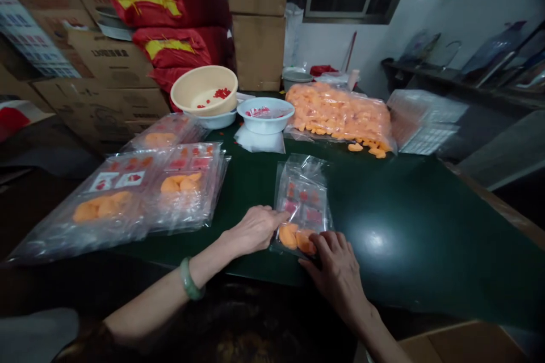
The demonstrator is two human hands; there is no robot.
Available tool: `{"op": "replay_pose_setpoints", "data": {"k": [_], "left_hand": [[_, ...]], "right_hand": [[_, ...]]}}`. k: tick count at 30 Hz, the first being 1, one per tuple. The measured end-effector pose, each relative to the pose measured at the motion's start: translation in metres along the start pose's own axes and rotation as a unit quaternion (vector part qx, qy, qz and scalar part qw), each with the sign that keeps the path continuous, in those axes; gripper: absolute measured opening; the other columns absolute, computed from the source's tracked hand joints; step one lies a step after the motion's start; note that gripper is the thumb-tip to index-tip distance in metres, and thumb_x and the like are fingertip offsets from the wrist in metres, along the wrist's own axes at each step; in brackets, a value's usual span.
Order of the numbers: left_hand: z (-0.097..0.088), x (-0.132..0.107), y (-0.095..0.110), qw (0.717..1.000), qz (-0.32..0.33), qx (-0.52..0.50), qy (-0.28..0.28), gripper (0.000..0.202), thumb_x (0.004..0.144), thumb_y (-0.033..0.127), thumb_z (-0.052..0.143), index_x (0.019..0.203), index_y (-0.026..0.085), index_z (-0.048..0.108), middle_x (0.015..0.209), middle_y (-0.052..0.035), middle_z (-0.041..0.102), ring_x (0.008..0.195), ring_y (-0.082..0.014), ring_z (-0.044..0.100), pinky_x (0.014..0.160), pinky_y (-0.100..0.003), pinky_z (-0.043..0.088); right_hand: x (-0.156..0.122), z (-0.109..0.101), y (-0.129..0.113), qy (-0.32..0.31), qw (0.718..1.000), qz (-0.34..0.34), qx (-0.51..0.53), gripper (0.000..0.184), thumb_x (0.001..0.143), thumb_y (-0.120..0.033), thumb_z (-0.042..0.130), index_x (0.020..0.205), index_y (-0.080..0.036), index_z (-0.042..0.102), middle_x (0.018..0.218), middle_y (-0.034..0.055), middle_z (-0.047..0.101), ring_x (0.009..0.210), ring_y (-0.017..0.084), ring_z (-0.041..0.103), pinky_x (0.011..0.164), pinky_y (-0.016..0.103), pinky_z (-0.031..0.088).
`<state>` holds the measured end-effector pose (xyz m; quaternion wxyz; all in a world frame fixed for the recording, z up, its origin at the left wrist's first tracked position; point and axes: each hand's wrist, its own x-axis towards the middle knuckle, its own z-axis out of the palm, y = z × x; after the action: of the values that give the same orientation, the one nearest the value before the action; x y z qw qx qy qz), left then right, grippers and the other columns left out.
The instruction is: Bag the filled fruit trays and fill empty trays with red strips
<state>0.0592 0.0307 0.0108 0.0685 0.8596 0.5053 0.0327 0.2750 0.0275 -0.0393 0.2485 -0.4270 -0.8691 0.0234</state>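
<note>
On the green tabletop in front of me lies a clear plastic bag (303, 195) with small orange-red pieces, pink squares and puffy orange pieces (288, 235) inside. My left hand (258, 229), a green bangle on its wrist, is closed at the bag's left edge, its forefinger reaching onto the plastic. At the lower right corner, my right hand (338, 264) holds the bag, fingers over an orange piece and thumb near the bottom edge. Part of that corner is hidden beneath the fingers. Filled bags of the same kind (183, 187) are stacked on the left.
A beige basin (200, 82) and a light blue basin (266, 119), both with red pieces, stand at the back. Right of them lies a large bag of orange pieces (338, 110), some spilled out. Clear plastic trays (426, 119) are stacked beside it. Cartons and red bundles rise behind.
</note>
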Motion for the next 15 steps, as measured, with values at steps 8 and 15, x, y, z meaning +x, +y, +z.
{"op": "replay_pose_setpoints", "data": {"k": [8, 15], "left_hand": [[0.0, 0.012, -0.006, 0.998, -0.004, 0.056, -0.001, 0.054, 0.072, 0.01, 0.047, 0.125, 0.014, 0.036, 0.079, -0.0053, 0.061, 0.074, -0.0205, 0.055, 0.067, -0.031, 0.043], [-0.003, -0.011, 0.019, 0.996, 0.009, 0.006, 0.085, 0.047, 0.068, 0.01, 0.049, 0.114, 0.013, 0.045, 0.084, -0.0077, 0.061, 0.074, -0.0209, 0.056, 0.069, -0.033, 0.043]], "right_hand": [[0.055, 0.022, 0.013, -0.05, 0.994, -0.096, 0.004, 0.04, 0.077, -0.039, 0.062, 0.113, -0.022, 0.054, 0.117, 0.0093, 0.055, 0.108, 0.028, 0.046, 0.081, 0.04, 0.039], [0.073, 0.038, 0.008, 0.057, 0.995, -0.038, -0.073, 0.013, 0.083, -0.017, 0.051, 0.071, -0.018, 0.055, 0.074, 0.0051, 0.056, 0.072, 0.018, 0.048, 0.061, 0.027, 0.036]]}}
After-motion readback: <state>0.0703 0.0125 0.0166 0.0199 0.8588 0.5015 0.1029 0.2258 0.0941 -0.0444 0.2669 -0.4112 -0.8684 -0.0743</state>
